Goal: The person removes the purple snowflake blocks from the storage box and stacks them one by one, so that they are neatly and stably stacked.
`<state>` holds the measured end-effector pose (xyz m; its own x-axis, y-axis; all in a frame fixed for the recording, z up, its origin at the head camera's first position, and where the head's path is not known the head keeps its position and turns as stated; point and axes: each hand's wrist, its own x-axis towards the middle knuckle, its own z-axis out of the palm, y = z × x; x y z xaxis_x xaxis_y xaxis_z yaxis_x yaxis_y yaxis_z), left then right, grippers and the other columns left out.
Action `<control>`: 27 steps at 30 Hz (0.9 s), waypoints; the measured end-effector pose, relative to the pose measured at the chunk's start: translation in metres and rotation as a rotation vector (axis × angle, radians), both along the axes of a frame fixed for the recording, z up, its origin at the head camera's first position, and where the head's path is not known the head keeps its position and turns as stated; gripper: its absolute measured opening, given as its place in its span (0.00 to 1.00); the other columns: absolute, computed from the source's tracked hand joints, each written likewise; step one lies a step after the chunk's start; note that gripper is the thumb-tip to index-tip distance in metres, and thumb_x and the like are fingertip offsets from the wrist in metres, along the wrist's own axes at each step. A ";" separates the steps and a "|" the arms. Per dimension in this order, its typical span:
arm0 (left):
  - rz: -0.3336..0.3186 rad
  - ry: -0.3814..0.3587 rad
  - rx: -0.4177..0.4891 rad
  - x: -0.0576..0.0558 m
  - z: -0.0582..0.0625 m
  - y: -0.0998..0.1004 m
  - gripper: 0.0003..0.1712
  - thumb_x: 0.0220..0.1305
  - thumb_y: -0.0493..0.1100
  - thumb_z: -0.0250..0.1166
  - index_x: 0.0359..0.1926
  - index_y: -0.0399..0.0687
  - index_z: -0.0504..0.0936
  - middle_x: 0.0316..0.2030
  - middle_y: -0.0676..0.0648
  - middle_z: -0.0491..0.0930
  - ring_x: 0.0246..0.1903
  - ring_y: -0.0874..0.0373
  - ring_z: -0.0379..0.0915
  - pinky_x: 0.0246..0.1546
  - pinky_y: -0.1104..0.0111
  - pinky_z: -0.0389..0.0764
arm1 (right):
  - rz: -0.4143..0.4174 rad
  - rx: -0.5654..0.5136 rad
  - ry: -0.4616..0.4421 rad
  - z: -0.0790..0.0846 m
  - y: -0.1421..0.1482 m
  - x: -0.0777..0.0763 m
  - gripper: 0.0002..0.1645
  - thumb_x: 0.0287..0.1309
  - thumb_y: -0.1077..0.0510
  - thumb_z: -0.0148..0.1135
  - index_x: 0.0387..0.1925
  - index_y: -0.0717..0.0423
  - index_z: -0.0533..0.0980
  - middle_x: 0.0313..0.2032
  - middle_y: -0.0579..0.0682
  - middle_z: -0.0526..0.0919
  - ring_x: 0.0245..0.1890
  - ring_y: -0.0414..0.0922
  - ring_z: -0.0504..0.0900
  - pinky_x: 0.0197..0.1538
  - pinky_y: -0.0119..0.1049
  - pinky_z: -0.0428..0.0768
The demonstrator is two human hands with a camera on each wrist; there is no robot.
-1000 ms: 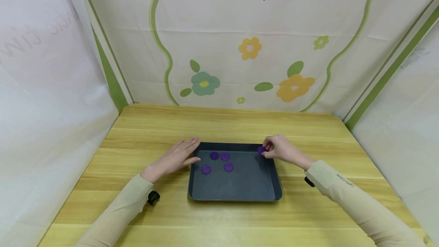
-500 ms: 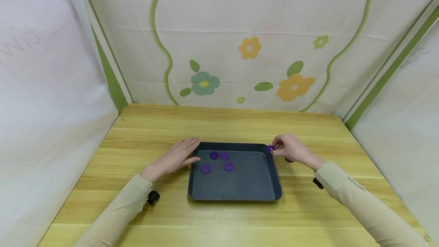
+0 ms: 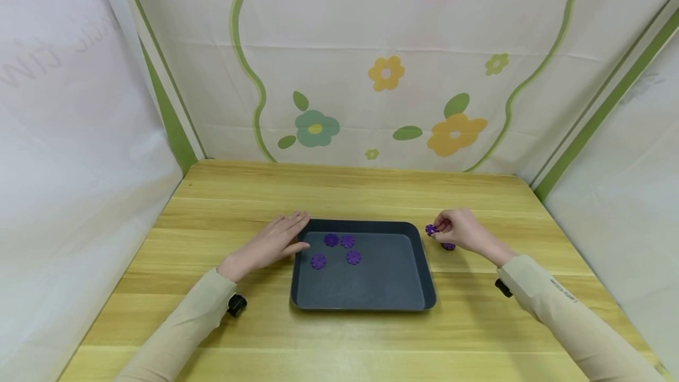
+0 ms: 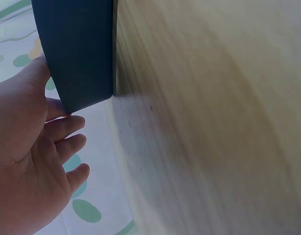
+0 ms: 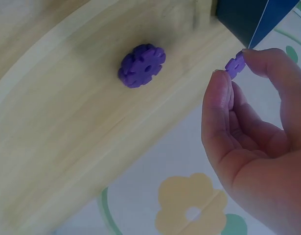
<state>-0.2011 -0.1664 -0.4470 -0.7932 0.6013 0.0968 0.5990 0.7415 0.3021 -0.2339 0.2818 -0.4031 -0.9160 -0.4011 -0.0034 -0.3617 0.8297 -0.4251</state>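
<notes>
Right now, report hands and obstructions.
Right hand: pinching purple notched disc beside dark rectangular tray. Left hand: at tray's far left corner. Purple disc stack nearby; no obstruction seen.

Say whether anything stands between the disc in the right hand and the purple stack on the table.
Nothing visible does: past the grip of the right hand, only wooden tabletop shows between the notched purple disc and the purple stack. The baking tray lies on the disc's other side.

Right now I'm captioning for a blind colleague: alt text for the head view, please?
A person's right grip pinches a purple disc beside a dark tray of four more discs on a wooden table; the left grip touches the tray's far left corner.
</notes>
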 end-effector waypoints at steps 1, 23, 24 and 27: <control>0.001 0.000 -0.001 0.000 0.000 0.000 0.41 0.73 0.58 0.55 0.76 0.39 0.57 0.75 0.39 0.58 0.76 0.43 0.53 0.75 0.44 0.57 | -0.001 0.002 0.004 -0.001 0.002 0.000 0.11 0.52 0.62 0.71 0.35 0.66 0.81 0.30 0.54 0.86 0.29 0.40 0.82 0.32 0.28 0.80; -0.002 0.004 -0.007 -0.002 -0.003 -0.001 0.41 0.73 0.59 0.54 0.76 0.39 0.56 0.75 0.39 0.58 0.76 0.44 0.53 0.75 0.44 0.57 | -0.062 0.042 -0.016 -0.015 0.032 0.008 0.13 0.52 0.60 0.73 0.35 0.65 0.81 0.30 0.54 0.86 0.30 0.42 0.82 0.33 0.31 0.81; -0.001 0.001 -0.007 -0.002 -0.003 -0.001 0.41 0.73 0.59 0.54 0.76 0.40 0.56 0.75 0.39 0.57 0.76 0.44 0.53 0.75 0.45 0.57 | -0.063 0.044 -0.013 -0.016 0.033 0.008 0.12 0.51 0.60 0.74 0.34 0.65 0.81 0.30 0.53 0.86 0.29 0.41 0.82 0.33 0.31 0.81; 0.000 -0.003 -0.007 -0.002 -0.003 -0.001 0.41 0.73 0.59 0.54 0.76 0.40 0.56 0.75 0.40 0.57 0.76 0.44 0.52 0.75 0.45 0.57 | -0.062 0.047 -0.008 -0.019 0.034 0.008 0.12 0.51 0.60 0.74 0.33 0.65 0.81 0.29 0.53 0.86 0.29 0.41 0.82 0.33 0.31 0.81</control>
